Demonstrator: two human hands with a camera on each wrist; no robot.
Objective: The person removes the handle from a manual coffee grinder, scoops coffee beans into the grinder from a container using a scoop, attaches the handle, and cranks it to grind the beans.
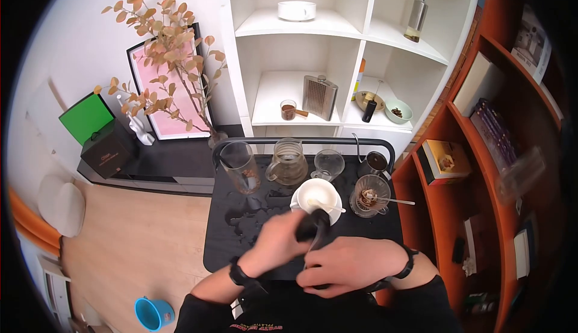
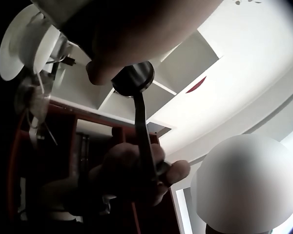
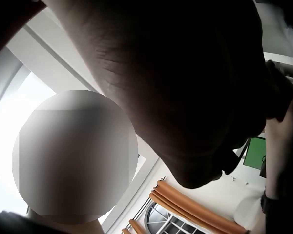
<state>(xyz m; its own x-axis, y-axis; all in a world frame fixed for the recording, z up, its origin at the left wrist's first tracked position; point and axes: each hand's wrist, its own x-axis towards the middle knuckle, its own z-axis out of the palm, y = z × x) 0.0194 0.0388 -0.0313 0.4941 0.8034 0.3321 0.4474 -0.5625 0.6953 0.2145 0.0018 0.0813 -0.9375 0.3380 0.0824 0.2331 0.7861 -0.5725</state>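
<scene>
In the head view, my left hand grips the dark body of a hand coffee grinder, tilted close to my chest. My right hand has its fingers curled round the far end of the grinder's crank. The left wrist view shows the crank arm, a flat metal bar running from the round black top to the right fingers. Just beyond the hands stands a white cup on a saucer, with a pale spoon across it. Most of the grinder's body is hidden by the hands.
On the wet black cart stand a tall glass, a glass server, a small glass jug, a gooseneck kettle and a glass dripper with a spoon. White shelves rise behind; a wooden bookcase flanks the right.
</scene>
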